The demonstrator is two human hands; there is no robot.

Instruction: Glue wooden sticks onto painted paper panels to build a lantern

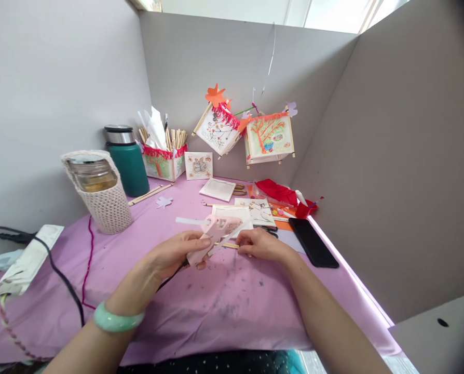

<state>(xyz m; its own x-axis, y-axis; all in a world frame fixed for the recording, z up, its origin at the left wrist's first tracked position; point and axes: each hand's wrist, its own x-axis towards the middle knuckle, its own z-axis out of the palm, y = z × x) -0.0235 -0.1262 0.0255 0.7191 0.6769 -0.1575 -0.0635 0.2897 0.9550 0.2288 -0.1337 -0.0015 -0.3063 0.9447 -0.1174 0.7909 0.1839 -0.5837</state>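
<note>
My left hand [177,254] is closed around a pale pink glue gun [214,234], held just above the pink tablecloth [224,306]; its black cord trails off to the left. My right hand [259,244] pinches a thin wooden stick [230,245] that lies under the gun's tip. A strip of white paper [189,221] sticks out to the left above the gun. A green bangle [117,321] circles my left wrist.
Painted paper panels [247,212] and a black phone [313,242] lie beyond my hands. A jar in a crocheted sleeve [99,192], a green flask [128,161] and a stick-filled box [164,156] stand back left. Two paper lanterns [269,137] hang over the table. Grey partition walls enclose it.
</note>
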